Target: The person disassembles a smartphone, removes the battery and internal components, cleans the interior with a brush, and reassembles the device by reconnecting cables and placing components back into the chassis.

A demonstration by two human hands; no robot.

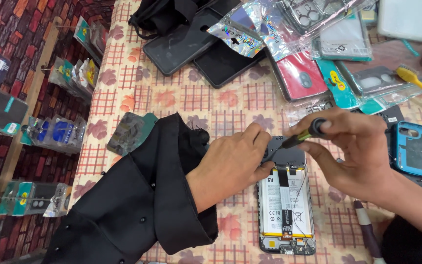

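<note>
A: Hands first, quick.

B: Left hand (235, 159) is pressing down on the upper end of an opened smartphone (285, 205), fingers together on its dark top cover, thumb against the phone's left edge. Wide black sleeve (147, 205) is hanging off that arm.

A: Right?

B: Right hand (357, 146) is gripping a small screwdriver (303, 135), grip clamped around its black handle, yellow-green shaft pointing left and down. The tip is touching the phone's top cover just beside the left fingertips.

A: Where's the phone sitting?

B: Lying flat on the table (172, 98), on a floral checked cloth, back cover off, white battery (285, 203) and a black ribbon cable showing inside the frame.

A: Containers?

B: Clear plastic sleeves (289, 24) are piling up at the top right, each holding a phone case; a red case (301, 76) is lying in one, a grey one with camera cutouts in another. A blue phone back (421, 149) is lying at the right edge. Two dark phones (196, 46) are lying face down near the top. More packaged cases are hanging on a rack (69, 73) on the left.

A: Anything else?

B: A yellow toothbrush (418, 80) is lying top right, and a purple-handled tool (367, 230) is lying on the cloth under the right wrist.
</note>
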